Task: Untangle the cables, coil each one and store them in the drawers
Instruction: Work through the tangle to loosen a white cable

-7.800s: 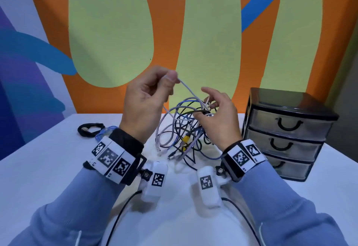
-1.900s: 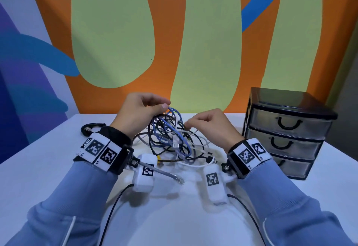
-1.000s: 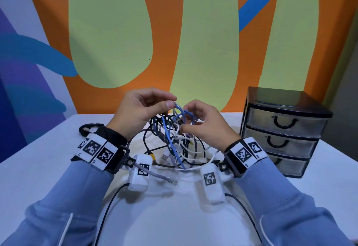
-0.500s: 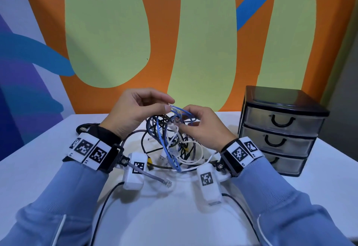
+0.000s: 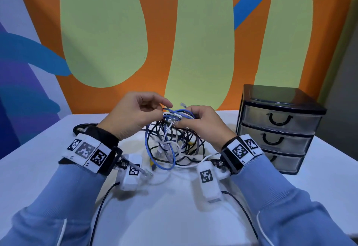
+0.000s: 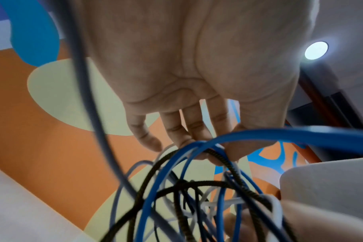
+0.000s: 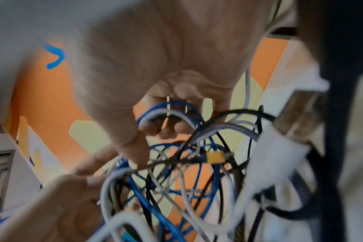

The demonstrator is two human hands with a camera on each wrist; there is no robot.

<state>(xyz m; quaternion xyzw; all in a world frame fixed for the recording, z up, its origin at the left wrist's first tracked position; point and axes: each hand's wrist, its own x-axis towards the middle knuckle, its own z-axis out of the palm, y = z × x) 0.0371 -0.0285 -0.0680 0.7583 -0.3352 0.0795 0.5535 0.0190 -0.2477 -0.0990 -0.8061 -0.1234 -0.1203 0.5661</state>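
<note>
Blue, white, grey and braided black strands make up the tangle of cables [image 5: 172,139], which hangs from the fingertips of both hands and trails down onto the white table [image 5: 38,168] just below them. The left hand [image 5: 133,115] has its thumb and forefinger closed together on strands at the top of the bundle; the left wrist view shows its fingertips [image 6: 186,140] pressed onto a blue loop and the braided black cord [image 6: 222,157], the other fingers loosely curled beside them. The right hand [image 5: 201,123] meets it from the other side, fingers curled into the same top loops; in the blurred right wrist view its thumb and fingertips seem to pinch a blue and a pale strand, though exactly which one it holds cannot be told. The step in hand is judged to be the untangling itself, still early: no cable hangs free from the knot and nothing is coiled. The drawer unit [image 5: 277,127] stands well off to the outer side of the right hand, all three drawers closed. A dark cable [image 5: 81,127] lies on the table behind the left wrist, apart from the mass. The next move probably calls for picking a single strand near the fingertips, following it to a loose plug such as the one lying below the left wrist [image 5: 145,172], and drawing it through the loops while the other hand steadies the rest; pulling hard on a mid-length loop would likely tighten the knot.
</note>
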